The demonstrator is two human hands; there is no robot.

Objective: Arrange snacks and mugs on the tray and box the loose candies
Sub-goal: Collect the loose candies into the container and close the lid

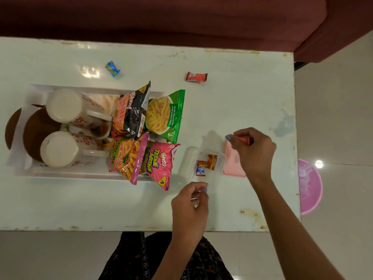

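Observation:
A white tray (26, 168) on the table holds two upturned floral mugs (66, 106) (60, 149) and several snack packets (163, 116). To its right stands a small clear plastic box (219, 164) with two wrapped candies (205, 165) inside. My left hand (189, 207) grips the box's near edge. My right hand (252, 150) hovers just right of the box, pinching a red candy (245, 140). A pink lid (230, 164) lies under that hand. Two loose candies lie farther back: a blue one (113, 68) and a red one (196, 76).
A brown round plate (34, 134) sits under the tray's left end. A dark red sofa (181, 19) runs along the table's far side. A pink basin (309, 186) stands on the floor beyond the table's right edge. My patterned clothing shows below the near edge.

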